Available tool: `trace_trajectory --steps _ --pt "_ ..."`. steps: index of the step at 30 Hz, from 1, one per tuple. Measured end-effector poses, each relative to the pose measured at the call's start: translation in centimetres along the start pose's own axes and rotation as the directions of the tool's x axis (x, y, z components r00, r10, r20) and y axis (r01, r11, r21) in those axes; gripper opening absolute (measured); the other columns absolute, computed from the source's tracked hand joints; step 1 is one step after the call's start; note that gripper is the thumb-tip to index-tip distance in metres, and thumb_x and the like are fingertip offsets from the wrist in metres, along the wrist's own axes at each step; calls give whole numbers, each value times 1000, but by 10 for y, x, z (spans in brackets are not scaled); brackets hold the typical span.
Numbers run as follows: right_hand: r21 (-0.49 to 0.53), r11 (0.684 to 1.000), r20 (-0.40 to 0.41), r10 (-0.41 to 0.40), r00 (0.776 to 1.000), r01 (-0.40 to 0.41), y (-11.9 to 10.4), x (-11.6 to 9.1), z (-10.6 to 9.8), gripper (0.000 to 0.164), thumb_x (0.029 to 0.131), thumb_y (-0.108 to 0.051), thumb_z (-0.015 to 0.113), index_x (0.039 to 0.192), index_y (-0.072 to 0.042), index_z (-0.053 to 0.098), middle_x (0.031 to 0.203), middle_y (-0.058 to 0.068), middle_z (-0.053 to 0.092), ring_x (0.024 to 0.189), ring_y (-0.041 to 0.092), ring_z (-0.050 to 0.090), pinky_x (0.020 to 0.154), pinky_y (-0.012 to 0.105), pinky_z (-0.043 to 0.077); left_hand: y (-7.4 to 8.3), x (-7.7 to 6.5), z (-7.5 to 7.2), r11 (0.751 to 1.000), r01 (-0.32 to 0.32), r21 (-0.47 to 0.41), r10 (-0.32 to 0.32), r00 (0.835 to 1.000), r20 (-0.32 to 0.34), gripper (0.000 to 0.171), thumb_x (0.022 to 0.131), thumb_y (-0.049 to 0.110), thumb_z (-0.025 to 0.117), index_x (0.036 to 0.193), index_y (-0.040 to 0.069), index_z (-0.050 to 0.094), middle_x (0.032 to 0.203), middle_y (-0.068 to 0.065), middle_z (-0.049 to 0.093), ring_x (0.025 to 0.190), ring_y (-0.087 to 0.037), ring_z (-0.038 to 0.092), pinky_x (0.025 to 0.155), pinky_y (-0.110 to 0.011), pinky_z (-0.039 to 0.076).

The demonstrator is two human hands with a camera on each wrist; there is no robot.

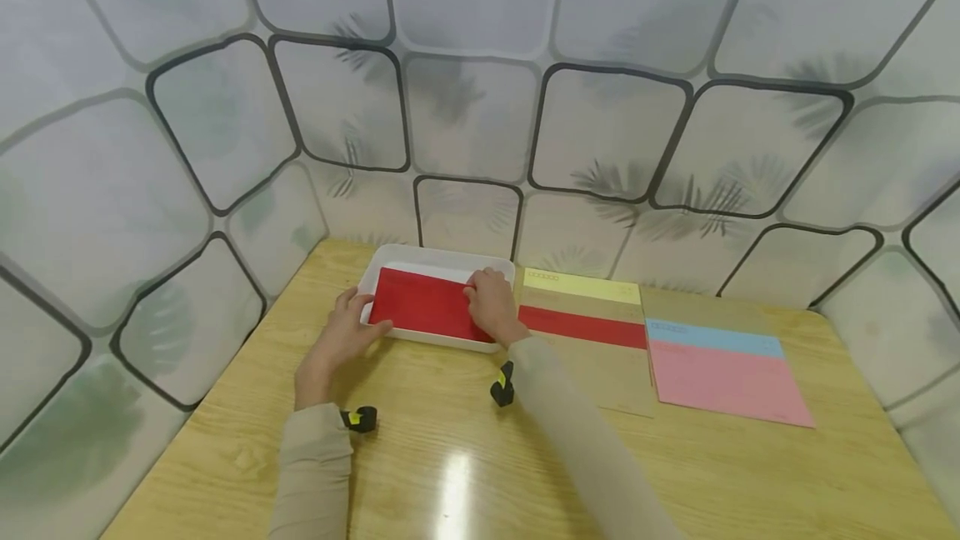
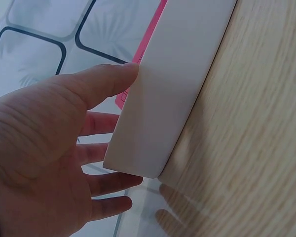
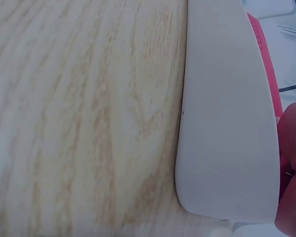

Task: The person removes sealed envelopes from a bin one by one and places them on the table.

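Observation:
A red envelope lies in a white rectangular tray near the back wall, covering most of its inside. At the tray's left end is my left hand, fingers spread and nearly straight. The left wrist view shows its thumb touching the top edge of the white tray side, with the other fingers round the corner. My right hand has curled fingers and pinches the right end of the red envelope. In the right wrist view those fingers are only partly seen beyond the tray wall.
Right of the tray, yellow, red and brown envelopes overlap on the wooden table. Farther right lie blue and pink envelopes with brown paper behind. A patterned curtain encloses the table's back and sides.

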State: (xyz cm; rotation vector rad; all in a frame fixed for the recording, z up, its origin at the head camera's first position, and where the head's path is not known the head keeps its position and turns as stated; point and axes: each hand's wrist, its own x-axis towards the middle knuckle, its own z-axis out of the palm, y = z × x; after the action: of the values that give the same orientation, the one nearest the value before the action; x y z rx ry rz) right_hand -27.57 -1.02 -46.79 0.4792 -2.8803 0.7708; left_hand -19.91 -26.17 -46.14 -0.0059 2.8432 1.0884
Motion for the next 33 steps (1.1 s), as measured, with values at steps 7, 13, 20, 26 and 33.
trace_trajectory --steps 7,13,20,26,33 --pt "-151 986 -3 -72 997 71 1 1 -1 15 99 -15 58 94 -5 69 92 7 66 92 28 59 86 39 49 2 -2 0 1000 -2 0 2 1000 0 68 96 32 63 147 -3 36 161 -26 8 142 -51 21 111 -65 27" --pt "-239 968 29 -72 997 77 1 4 -2 21 102 -19 54 99 -5 69 95 8 68 93 28 59 87 39 50 0 -2 -1 1000 -10 -1 10 1000 0 67 96 32 64 146 -3 37 161 -27 8 142 -51 21 112 -64 27" --pt "-267 958 -52 -125 991 107 2 5 -4 21 101 -19 56 99 -8 74 95 6 69 95 25 60 91 38 48 -1 -2 -1 1000 -22 -9 22 1000 -5 67 96 32 64 146 -3 37 161 -28 9 142 -50 22 112 -64 27" --pt "-187 976 -129 -134 983 108 4 2 -6 20 99 -18 60 104 -9 77 99 6 70 99 25 60 96 39 46 1 -2 0 1000 -4 -23 4 1000 1 68 95 31 64 147 -2 36 161 -26 7 143 -48 21 112 -64 28" --pt "68 997 -26 -38 999 40 3 3 -14 23 101 -11 53 113 -4 71 107 10 69 95 23 62 86 39 53 -2 -2 0 999 -20 -25 20 1000 -3 68 96 32 64 146 -3 35 161 -27 7 143 -49 21 112 -63 28"
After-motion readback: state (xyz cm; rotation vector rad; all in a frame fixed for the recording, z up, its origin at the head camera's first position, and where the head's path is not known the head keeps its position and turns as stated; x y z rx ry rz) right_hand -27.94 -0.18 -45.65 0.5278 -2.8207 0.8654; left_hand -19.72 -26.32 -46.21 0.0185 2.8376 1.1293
